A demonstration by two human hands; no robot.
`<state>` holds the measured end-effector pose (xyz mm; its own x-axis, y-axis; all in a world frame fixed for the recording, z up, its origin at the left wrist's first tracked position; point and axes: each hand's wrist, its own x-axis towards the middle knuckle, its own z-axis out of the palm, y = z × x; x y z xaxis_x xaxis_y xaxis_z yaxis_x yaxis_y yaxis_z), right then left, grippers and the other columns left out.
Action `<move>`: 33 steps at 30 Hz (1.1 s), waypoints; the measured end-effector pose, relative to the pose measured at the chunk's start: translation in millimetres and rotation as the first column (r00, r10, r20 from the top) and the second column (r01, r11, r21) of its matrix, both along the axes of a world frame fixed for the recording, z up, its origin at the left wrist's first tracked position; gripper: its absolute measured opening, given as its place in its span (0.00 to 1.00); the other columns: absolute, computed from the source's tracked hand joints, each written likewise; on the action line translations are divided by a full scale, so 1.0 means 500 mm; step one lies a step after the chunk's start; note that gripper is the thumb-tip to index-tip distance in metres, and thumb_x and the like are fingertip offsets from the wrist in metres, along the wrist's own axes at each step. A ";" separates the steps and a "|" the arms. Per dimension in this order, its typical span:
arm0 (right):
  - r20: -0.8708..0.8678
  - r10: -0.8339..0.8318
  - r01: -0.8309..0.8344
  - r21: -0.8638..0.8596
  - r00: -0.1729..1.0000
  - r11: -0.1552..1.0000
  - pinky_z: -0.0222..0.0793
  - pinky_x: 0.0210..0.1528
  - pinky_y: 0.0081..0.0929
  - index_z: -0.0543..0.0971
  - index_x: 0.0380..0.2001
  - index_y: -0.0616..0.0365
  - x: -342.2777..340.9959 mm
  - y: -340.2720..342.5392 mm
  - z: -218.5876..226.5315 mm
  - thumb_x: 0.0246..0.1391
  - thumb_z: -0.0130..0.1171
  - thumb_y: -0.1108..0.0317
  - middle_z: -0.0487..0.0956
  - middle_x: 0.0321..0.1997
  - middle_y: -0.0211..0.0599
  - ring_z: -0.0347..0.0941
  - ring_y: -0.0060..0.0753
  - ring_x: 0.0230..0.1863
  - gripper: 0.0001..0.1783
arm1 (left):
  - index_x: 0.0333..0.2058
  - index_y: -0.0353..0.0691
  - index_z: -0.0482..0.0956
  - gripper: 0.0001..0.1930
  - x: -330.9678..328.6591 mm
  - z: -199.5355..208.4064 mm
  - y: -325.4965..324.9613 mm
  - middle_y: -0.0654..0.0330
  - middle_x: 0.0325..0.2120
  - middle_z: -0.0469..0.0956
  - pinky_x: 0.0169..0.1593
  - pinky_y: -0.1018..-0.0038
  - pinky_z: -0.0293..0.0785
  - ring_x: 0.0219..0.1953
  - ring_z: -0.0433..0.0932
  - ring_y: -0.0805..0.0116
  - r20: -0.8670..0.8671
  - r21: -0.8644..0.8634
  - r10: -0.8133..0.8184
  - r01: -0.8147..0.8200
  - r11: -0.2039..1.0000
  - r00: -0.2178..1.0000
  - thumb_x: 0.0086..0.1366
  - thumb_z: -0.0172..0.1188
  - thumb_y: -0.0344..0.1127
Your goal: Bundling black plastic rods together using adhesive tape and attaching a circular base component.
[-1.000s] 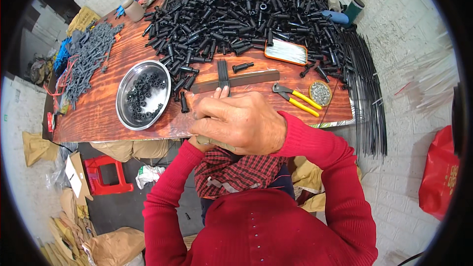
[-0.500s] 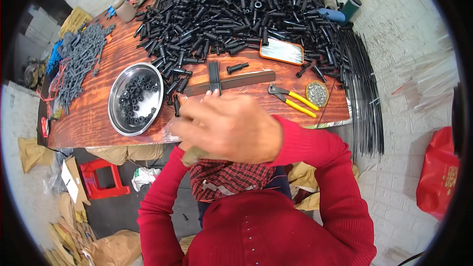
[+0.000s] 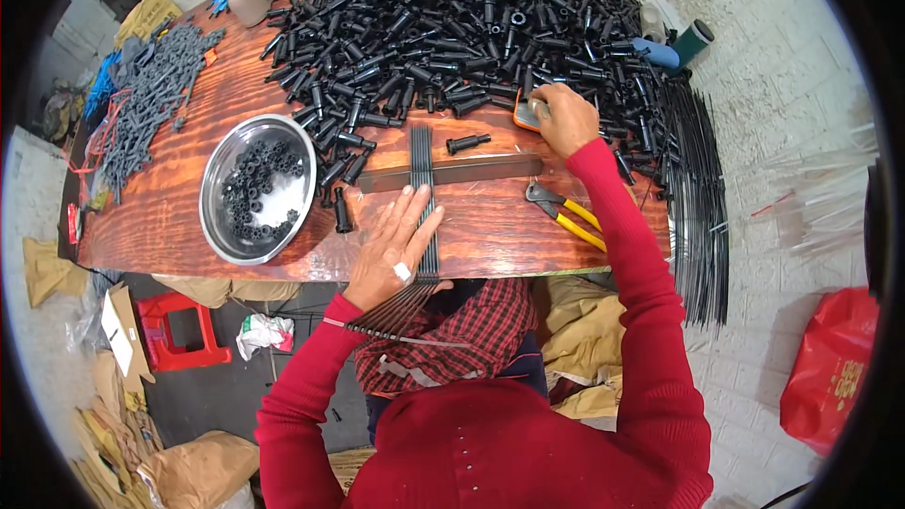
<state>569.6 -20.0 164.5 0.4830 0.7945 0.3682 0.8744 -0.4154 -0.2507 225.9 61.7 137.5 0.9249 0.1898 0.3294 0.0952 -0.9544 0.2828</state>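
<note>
My left hand lies flat with its fingers spread, pressing on a bundle of thin black strips. The strips run side by side over a dark flat bar, and their near ends fan out past the table edge beneath my left wrist. My right hand is at a shallow orange-rimmed tray, fingers bent together over it. The hand covers most of the tray and hides whatever its fingertips hold. A single black tubular part lies behind the bar, another beside my left hand.
A large heap of black tubular parts fills the back. A steel bowl of small black rings stands left, with grey parts beyond. Yellow-handled pliers lie right of the bar. Long black strips hang over the right edge.
My right hand has moved from above my left hand, away and right to the tray. My left hand, mostly covered before, now shows flat on the strips.
</note>
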 end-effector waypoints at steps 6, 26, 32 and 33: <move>-0.095 0.014 -0.013 0.012 0.995 1.000 0.73 0.45 0.41 0.84 0.38 0.50 0.032 0.026 0.015 0.54 0.58 0.66 0.82 0.42 0.41 0.78 0.49 0.44 0.10 | 0.65 0.43 0.64 0.31 -0.003 0.008 0.003 0.49 0.69 0.57 0.67 0.52 0.60 0.71 0.55 0.47 -0.072 -0.027 0.014 -0.015 1.000 0.997 0.63 0.57 0.37; -0.243 -0.034 0.028 -0.028 0.970 0.999 0.74 0.43 0.39 0.85 0.35 0.53 0.065 0.073 0.030 0.54 0.60 0.57 0.84 0.36 0.43 0.81 0.45 0.39 0.13 | 0.65 0.39 0.64 0.40 0.006 0.030 -0.006 0.45 0.68 0.56 0.68 0.52 0.57 0.70 0.55 0.43 -0.048 -0.088 -0.023 0.019 0.996 0.999 0.57 0.63 0.52; 0.066 0.075 -0.061 -0.183 0.995 0.981 0.76 0.42 0.42 0.86 0.29 0.48 0.070 0.001 0.009 0.46 0.62 0.62 0.84 0.36 0.40 0.81 0.46 0.38 0.08 | 0.64 0.41 0.65 0.35 0.005 0.020 0.000 0.48 0.68 0.58 0.67 0.55 0.61 0.70 0.56 0.46 -0.033 -0.038 -0.002 0.001 0.999 0.999 0.60 0.62 0.46; 0.066 0.071 -0.058 -0.183 0.995 0.981 0.76 0.42 0.42 0.86 0.29 0.48 0.070 -0.001 0.006 0.46 0.62 0.62 0.84 0.36 0.40 0.81 0.46 0.38 0.08 | 0.64 0.41 0.65 0.36 0.004 0.015 0.001 0.48 0.68 0.58 0.67 0.55 0.61 0.70 0.57 0.46 -0.049 0.021 0.006 -0.005 1.000 0.999 0.60 0.63 0.48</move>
<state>604.5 -20.3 167.7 0.4060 0.8798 0.2473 0.9139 -0.3902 -0.1121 228.0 62.4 145.1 0.9390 0.1886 0.2876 0.1139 -0.9596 0.2574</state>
